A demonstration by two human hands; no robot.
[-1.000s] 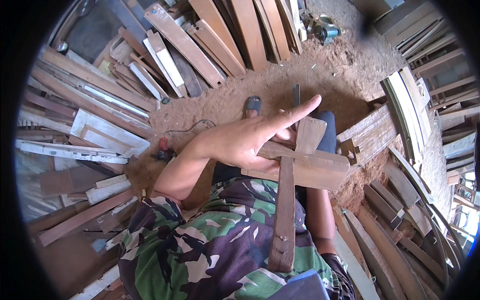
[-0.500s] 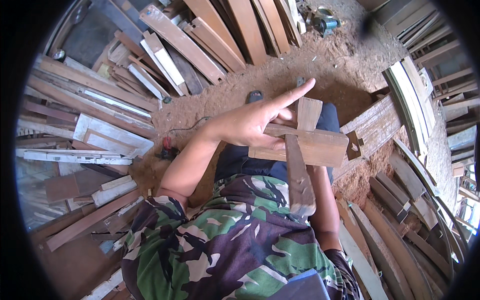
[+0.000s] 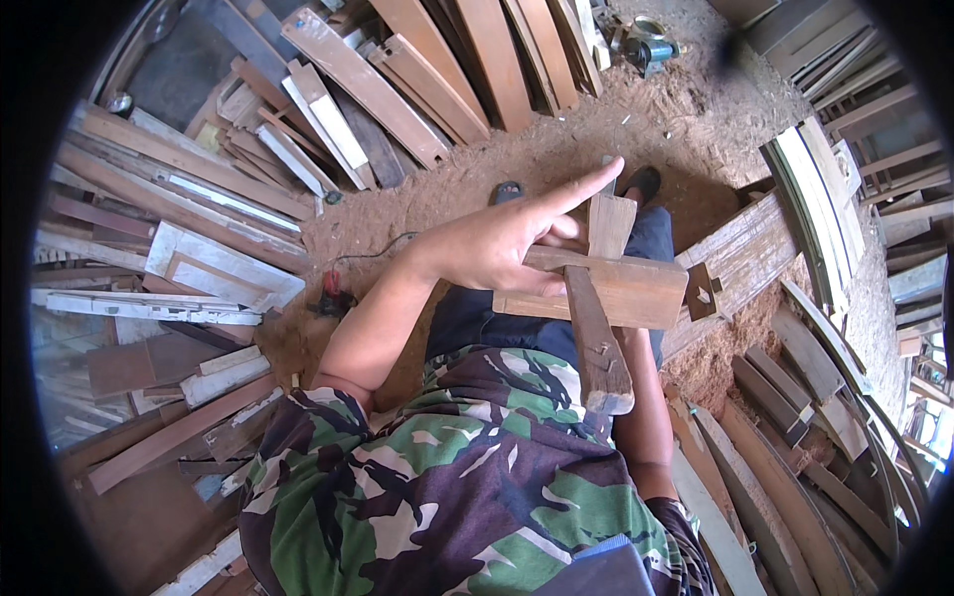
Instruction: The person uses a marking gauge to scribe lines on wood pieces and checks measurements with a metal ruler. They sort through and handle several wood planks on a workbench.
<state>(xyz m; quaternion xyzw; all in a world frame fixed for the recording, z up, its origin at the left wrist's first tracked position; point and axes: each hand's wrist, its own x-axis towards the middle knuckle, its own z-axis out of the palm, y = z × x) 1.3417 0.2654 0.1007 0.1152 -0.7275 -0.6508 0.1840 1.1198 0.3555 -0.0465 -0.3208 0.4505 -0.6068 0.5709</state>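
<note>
Wooden tool (image 3: 616, 298) stands out before the person's waist, made of a thick block with other pieces crossing it. Its long dark bar (image 3: 599, 348) points down toward the camouflage shirt (image 3: 437, 467). One second ago the bar's end hung much lower in view, over the shirt; half a second ago the tool was about where it is now, though the bar's end was blurred. Now the end shows sharply.

The left hand (image 3: 497, 243) is clamped on the tool, its fingers around the left part of the block and one long finger stretched up and right. The right forearm (image 3: 646, 437) runs up behind the block; the right hand is hidden there, so I cannot tell whether it is closed or touching.

A short wooden piece (image 3: 608, 223) rises above the block, with a thin grey strip (image 3: 610, 185) beyond it. Dark trousers (image 3: 502, 328) lie below. Farther on, a left sandal (image 3: 510, 191) shows, and a right sandal (image 3: 646, 182) has come into view since the earlier frames.

On the right are a notched block (image 3: 702, 291) and a worn board (image 3: 745, 243). A red tool (image 3: 333, 298) sits on the dirt floor (image 3: 467, 169). Farthest off are leaning boards (image 3: 507, 70) and a green machine (image 3: 651, 52).
</note>
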